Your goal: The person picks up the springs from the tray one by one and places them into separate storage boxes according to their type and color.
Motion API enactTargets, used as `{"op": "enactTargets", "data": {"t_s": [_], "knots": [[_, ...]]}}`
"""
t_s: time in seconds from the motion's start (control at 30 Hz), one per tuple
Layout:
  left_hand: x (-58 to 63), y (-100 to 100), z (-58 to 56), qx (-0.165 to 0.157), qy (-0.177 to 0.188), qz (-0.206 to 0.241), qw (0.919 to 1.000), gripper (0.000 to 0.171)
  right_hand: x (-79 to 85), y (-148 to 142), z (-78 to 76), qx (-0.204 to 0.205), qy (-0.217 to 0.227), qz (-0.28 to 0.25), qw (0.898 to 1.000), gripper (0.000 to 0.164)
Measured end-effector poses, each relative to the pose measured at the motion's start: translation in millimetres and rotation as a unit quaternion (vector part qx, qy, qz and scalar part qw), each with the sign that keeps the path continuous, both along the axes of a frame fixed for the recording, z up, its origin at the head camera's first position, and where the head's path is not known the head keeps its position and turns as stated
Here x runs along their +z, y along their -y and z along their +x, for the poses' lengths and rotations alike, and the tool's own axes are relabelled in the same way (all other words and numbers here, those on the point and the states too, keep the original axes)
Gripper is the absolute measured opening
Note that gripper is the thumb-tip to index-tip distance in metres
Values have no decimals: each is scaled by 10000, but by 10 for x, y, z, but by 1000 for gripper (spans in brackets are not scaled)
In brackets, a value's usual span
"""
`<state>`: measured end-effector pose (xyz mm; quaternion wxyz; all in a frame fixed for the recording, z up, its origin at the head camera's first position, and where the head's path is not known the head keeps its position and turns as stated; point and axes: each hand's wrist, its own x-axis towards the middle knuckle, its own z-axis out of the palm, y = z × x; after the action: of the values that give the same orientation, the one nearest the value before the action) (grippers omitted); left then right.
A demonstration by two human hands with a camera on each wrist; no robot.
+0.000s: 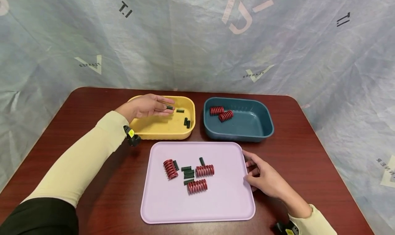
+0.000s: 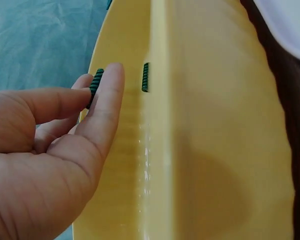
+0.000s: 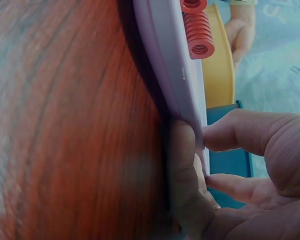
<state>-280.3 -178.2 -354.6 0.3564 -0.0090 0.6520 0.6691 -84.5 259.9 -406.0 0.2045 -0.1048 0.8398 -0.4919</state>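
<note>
My left hand is over the yellow bin, and its fingers and thumb pinch a small dark green spring. Several like it lie in that bin, including one green spring just beyond the fingertips. My right hand grips the right edge of the pale purple tray, thumb and fingers on either side of the rim in the right wrist view. On the tray are three large red springs, one red spring nearest me, with several small green springs among them.
To the right of the yellow bin stands a dark teal bin holding two red springs. Everything rests on a reddish-brown wooden table. A printed grey sheet hangs behind the table and along its sides.
</note>
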Motion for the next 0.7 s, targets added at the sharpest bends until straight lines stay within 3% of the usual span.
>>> {"op": "enactTargets", "data": {"t_s": [0.3,0.7], "knots": [[-62,-27,-91,-382,98,-286,9988,46,-2,-4,4,78,-66,-26,9999,78],[-126,-61,-166,-498,227,-526,9971,45,-2,5,5,61,-89,-41,9999,77]]}}
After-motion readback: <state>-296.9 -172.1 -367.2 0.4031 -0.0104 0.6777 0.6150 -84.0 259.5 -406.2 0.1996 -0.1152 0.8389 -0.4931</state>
